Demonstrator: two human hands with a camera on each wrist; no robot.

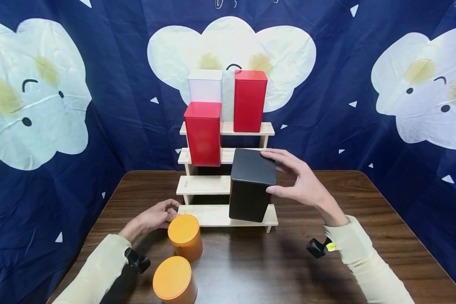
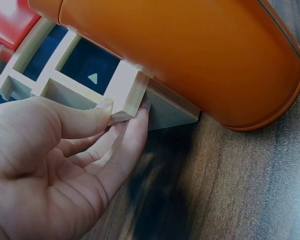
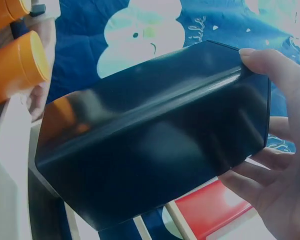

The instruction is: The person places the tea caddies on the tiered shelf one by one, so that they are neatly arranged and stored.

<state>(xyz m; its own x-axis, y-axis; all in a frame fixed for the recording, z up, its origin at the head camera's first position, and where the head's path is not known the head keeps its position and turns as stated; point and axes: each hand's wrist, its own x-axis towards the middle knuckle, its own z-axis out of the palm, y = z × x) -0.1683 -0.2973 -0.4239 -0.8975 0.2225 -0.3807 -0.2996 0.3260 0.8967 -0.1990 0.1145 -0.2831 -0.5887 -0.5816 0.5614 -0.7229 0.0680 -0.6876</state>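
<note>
A black square tin (image 1: 252, 185) is held by my right hand (image 1: 300, 181), thumb on the near side of its lid and fingers at the far side. The tin overlaps the lower right steps of a pale wooden step rack (image 1: 203, 184) in the head view. My left hand (image 1: 157, 217) pinches the left end of the rack's lowest step (image 2: 127, 92), thumb above and fingers beneath. Right beside that hand stands an orange round tin (image 1: 188, 245), and a second orange tin (image 1: 175, 280) is nearer to me.
On the rack's upper steps stand a red tin (image 1: 203, 135) at left, a white tin (image 1: 205, 86) behind it, and another red tin (image 1: 250, 101) at top right. Dark wooden table (image 1: 289, 270) lies below; a blue cloud-patterned cloth (image 1: 311, 135) hangs behind and at both sides.
</note>
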